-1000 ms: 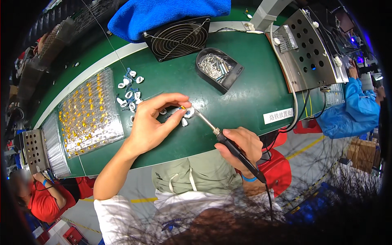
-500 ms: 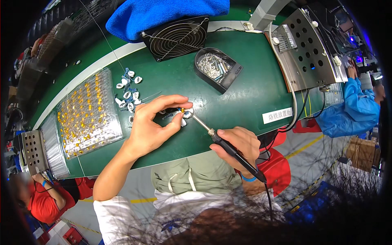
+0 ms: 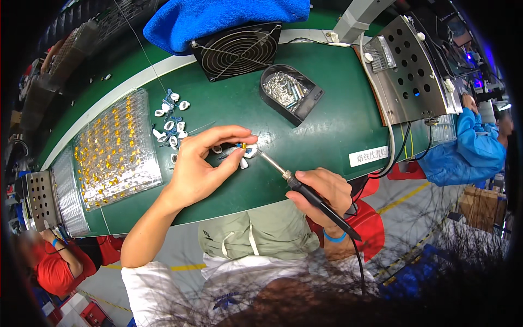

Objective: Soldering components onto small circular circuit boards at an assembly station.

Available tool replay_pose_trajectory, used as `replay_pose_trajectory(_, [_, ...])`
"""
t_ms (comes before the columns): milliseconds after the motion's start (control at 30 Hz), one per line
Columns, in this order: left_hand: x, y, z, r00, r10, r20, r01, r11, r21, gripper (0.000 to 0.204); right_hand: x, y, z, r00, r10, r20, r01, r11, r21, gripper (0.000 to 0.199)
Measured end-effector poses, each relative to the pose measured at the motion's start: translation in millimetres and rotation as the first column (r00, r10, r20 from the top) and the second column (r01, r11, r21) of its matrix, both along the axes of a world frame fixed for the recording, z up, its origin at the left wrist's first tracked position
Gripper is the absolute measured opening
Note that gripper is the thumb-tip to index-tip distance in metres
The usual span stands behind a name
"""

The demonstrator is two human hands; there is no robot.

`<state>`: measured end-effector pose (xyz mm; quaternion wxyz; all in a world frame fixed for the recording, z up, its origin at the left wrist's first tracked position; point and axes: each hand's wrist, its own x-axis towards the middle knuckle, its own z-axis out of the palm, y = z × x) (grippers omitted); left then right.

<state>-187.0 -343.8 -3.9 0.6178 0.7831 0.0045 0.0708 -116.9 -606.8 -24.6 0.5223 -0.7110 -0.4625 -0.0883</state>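
Observation:
My left hand pinches a small white part with a gold-yellow piece between thumb and forefinger, just above the bench. My right hand is wrapped round the black handle of a soldering iron. Its thin metal tip points up and left, close beside the white part; whether they touch is too small to tell. Left of my left hand lies a loose cluster of white oval parts with dark blue wires. Farther left sits a clear plastic tray with many gold-coloured pieces.
A black fan with a blue towel over it stands at the far side. Nearer is a black bin of metal pieces. At the right stands a perforated metal box with cables. Co-workers in red and blue sit at either side.
The soldering iron and my right hand have shifted slightly to the right. My left hand stays nearly in place with its pinch unchanged.

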Motion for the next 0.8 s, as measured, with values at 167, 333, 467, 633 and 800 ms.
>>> replay_pose_trajectory(167, [-0.8,1.4,1.4,1.000,-0.022,0.001,0.022,0.999,0.043,0.036,0.6,1.1,0.3,1.000,0.020,-0.021,-0.020,1.000,-0.022,0.044])
replay_pose_trajectory(333, [-0.3,0.7,2.0,1.000,-0.028,-0.013,0.028,0.999,-0.019,0.035,-1.3,-1.3,0.4,1.000,-0.017,-0.021,0.016,0.999,-0.041,0.042])
replay_pose_trajectory(467, [0.3,0.6,0.5,0.999,-0.018,-0.029,0.016,0.997,-0.071,0.031,-3.2,-5.5,0.0,0.997,-0.052,-0.058,0.051,0.999,-0.020,0.041])
replay_pose_trajectory(633, [0.8,0.3,-2.6,0.997,-0.016,0.072,0.011,0.998,0.068,0.028,-2.6,-6.4,0.5,0.998,-0.038,-0.043,0.038,0.999,-0.016,0.042])
replay_pose_trajectory(800, [2.4,-2.8,-4.8,0.978,0.022,0.206,-0.067,0.974,0.216,0.029,-1.5,-0.6,3.0,0.999,-0.028,-0.038,0.028,1.000,-0.007,0.043])
